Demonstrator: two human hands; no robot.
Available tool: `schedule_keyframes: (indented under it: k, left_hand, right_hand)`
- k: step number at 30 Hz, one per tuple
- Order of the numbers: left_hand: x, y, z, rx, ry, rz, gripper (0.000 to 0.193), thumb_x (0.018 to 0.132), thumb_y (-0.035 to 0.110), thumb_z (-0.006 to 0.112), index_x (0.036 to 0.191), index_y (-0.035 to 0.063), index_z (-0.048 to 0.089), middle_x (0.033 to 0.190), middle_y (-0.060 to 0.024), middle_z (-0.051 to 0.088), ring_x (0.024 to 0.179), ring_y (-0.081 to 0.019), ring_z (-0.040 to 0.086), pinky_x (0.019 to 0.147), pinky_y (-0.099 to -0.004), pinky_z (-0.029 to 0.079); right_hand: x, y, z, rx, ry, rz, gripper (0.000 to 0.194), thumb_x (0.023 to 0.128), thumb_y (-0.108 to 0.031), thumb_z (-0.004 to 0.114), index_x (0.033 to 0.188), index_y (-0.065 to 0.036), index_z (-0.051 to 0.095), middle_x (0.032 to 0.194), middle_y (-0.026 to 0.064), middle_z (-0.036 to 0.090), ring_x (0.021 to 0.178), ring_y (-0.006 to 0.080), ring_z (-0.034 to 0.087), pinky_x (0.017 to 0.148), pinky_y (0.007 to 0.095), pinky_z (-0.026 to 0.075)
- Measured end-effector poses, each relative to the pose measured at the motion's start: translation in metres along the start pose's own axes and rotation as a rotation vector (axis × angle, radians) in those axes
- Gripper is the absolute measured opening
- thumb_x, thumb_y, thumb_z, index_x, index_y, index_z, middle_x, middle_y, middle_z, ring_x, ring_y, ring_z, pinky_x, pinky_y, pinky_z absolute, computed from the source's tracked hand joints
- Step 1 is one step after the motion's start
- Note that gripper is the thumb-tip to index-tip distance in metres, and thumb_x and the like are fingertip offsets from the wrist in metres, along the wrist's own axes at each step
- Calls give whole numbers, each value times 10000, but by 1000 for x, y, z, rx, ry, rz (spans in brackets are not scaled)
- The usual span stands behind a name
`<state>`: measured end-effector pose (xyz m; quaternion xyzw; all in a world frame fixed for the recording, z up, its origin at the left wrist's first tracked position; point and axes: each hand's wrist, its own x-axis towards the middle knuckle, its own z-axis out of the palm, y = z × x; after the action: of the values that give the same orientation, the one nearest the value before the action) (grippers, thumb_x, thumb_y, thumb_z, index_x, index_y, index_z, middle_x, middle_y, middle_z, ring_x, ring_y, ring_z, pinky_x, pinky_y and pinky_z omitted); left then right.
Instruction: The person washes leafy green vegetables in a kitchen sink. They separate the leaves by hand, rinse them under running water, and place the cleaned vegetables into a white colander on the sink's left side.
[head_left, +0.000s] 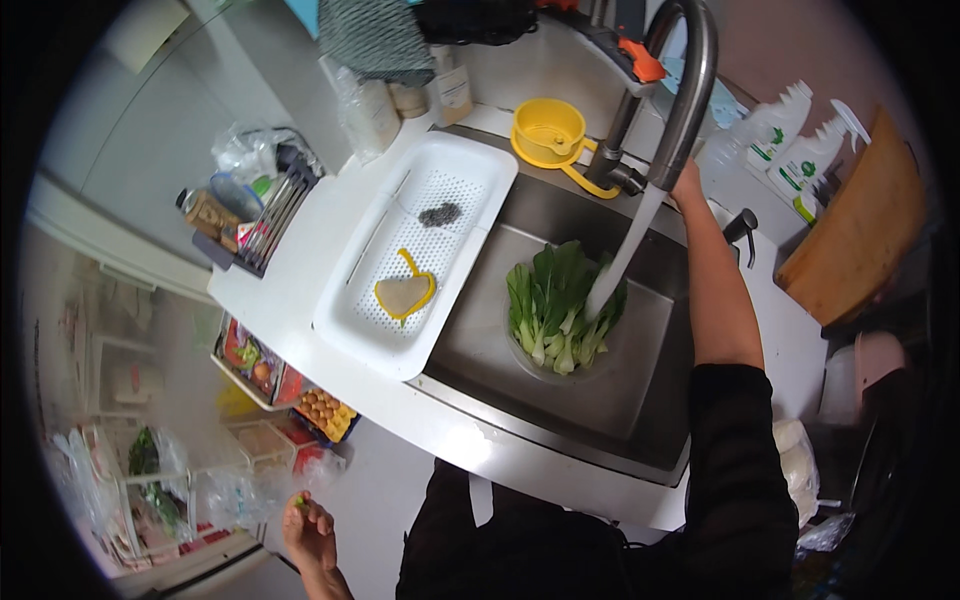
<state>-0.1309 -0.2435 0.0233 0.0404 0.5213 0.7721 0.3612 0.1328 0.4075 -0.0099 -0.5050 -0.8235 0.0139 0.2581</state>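
My left hand (309, 527) is held low at the left, off the counter, fingers curled around a small green scrap (301, 502), perhaps a bit of leaf. My right arm reaches across the sink's right side. Behind the faucet spout (684, 90), my right hand (685, 185) is mostly hidden, so its grip does not show. Water (628, 244) pours from the spout onto green bok choy (559, 307). The bok choy stands leaves-up in a clear bowl (525, 361) inside the stainless steel sink (637, 360).
Left of the bowl, a white perforated colander (352, 330) overhangs the sink, holding a yellow-rimmed strainer (405, 295) and a grey scouring pad (440, 215). Behind are a yellow cup (550, 127) and spray bottles (806, 161). A wooden board (855, 232) leans at right; eggs (321, 409) sit lower left.
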Motion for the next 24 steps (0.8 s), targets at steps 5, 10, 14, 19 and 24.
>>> schedule_keyframes:
  k: [5, 10, 14, 19, 24]
  left_hand:
    - [-7, 0, 4, 40, 71, 21, 347, 811, 262, 561, 998, -21, 490, 650, -16, 432, 496, -95, 395, 461, -202, 315]
    - [-16, 0, 6, 65, 92, -26, 324, 809, 249, 559, 989, -16, 510, 653, -12, 436, 499, -96, 407, 464, -199, 313]
    - [-23, -5, 4, 6, 141, -22, 321, 805, 246, 568, 984, -16, 515, 646, -10, 433, 491, -94, 393, 459, -194, 314]
    - [-34, -13, 5, 52, 145, -22, 331, 798, 260, 580, 972, -15, 518, 644, -9, 430, 489, -94, 389, 454, -198, 316]
    - [-38, -15, 0, 49, 230, -19, 330, 801, 277, 579, 966, -2, 516, 647, -7, 435, 484, -92, 387, 449, -193, 313]
  right_hand:
    - [-3, -9, -6, 477, -133, 443, 288, 812, -243, 440, 723, -21, 600, 552, 93, 554, 422, 191, 521, 485, 343, 416]
    - [0, 2, 2, 370, -125, 308, 284, 754, -243, 488, 715, 21, 587, 668, 184, 591, 591, 299, 573, 582, 369, 440]
    - [14, 5, 11, 211, -59, 117, 262, 706, -205, 529, 718, 49, 589, 763, 254, 580, 778, 385, 565, 702, 418, 444]
    - [16, 0, 15, 161, -46, 140, 256, 722, -198, 509, 721, 41, 600, 780, 264, 573, 797, 383, 560, 711, 428, 442]
    - [-19, -5, -3, 473, -72, 354, 426, 770, -391, 549, 935, 1, 569, 711, 163, 604, 685, 313, 583, 661, 367, 439]
